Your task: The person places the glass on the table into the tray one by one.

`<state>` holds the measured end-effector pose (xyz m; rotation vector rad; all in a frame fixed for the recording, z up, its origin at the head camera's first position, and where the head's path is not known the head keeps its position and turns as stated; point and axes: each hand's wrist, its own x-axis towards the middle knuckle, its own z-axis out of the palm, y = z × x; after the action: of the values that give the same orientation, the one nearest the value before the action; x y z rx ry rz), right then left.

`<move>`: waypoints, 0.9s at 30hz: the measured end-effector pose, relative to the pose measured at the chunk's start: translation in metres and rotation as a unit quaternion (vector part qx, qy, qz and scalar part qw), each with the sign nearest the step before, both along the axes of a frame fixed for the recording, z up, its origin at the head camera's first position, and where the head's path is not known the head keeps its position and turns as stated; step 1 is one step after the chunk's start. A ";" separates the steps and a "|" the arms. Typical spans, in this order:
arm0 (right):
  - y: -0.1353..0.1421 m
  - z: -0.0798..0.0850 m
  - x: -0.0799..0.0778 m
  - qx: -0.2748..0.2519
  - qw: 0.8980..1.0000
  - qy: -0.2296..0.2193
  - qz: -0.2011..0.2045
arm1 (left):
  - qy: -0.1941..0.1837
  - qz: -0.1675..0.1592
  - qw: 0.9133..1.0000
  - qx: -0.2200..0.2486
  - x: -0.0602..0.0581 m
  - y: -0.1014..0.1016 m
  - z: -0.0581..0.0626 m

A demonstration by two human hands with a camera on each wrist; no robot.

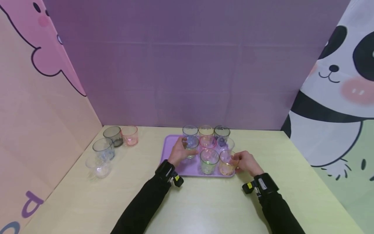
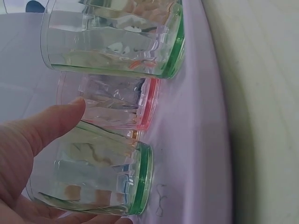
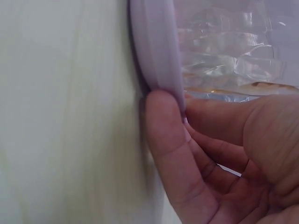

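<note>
A lilac tray [image 1: 167,151] bears several faceted tumblers standing upright. At its left side my left hand [image 1: 179,152] has thumb and fingers around a green-tinted tumbler [image 2: 93,172], whose green base rests at the tray surface. Another green tumbler [image 1: 208,166] stands at the front, with an amber tumbler [image 1: 225,166] beside it. A pink tumbler [image 2: 117,100] shows behind. My right hand [image 1: 246,162] is at the front right corner; in the right wrist view its thumb and index finger pinch the tray rim [image 3: 159,46], close beside the amber tumbler.
At the tray's back stand a bluish tumbler [image 1: 190,130], a second amber one [image 1: 206,129] and a dark grey one [image 1: 222,132]. Off to the left on the table [image 1: 204,208] are grey [image 1: 113,135], pink [image 1: 130,135], blue [image 1: 104,148] and clear [image 1: 99,166] tumblers. Walls enclose the table's back and left.
</note>
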<state>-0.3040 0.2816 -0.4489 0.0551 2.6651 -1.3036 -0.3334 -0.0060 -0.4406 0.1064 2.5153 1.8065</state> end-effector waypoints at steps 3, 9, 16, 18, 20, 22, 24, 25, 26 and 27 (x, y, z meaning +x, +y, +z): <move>0.000 0.001 0.001 -0.001 1.000 0.001 0.001 | 0.001 0.003 1.000 -0.004 0.000 0.001 0.000; -0.001 0.000 0.001 -0.001 1.000 0.001 0.000 | 0.001 0.009 1.000 -0.011 0.000 0.001 -0.001; 0.000 -0.001 0.001 0.005 1.000 0.003 0.002 | 0.022 0.009 0.999 -0.025 0.000 0.000 -0.003; 0.000 -0.001 0.001 0.006 1.000 0.005 0.003 | 0.024 0.010 0.999 -0.026 0.000 0.000 -0.004; 0.000 -0.002 0.001 0.007 1.000 0.006 0.005 | 0.024 0.009 0.999 -0.027 0.000 0.000 -0.004; 0.001 -0.002 0.002 0.007 1.000 0.007 0.005 | 0.027 0.008 0.999 -0.028 -0.001 0.000 -0.004; 0.001 -0.002 0.002 0.006 1.000 0.007 0.005 | 0.028 0.007 0.999 -0.028 -0.001 0.000 -0.004; 0.001 -0.002 0.002 0.007 1.000 0.007 0.004 | 0.028 0.007 0.999 -0.027 -0.001 0.000 -0.004; 0.001 -0.001 0.002 0.006 1.000 0.006 0.004 | 0.029 0.007 0.999 -0.027 -0.001 0.000 -0.004; 0.001 -0.001 0.001 0.006 1.000 0.005 0.003 | 0.028 0.006 0.999 -0.026 -0.001 0.000 -0.004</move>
<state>-0.3025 0.2823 -0.4502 0.0431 2.6793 -1.2911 -0.3343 -0.0064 -0.4446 0.1422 2.6044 1.7644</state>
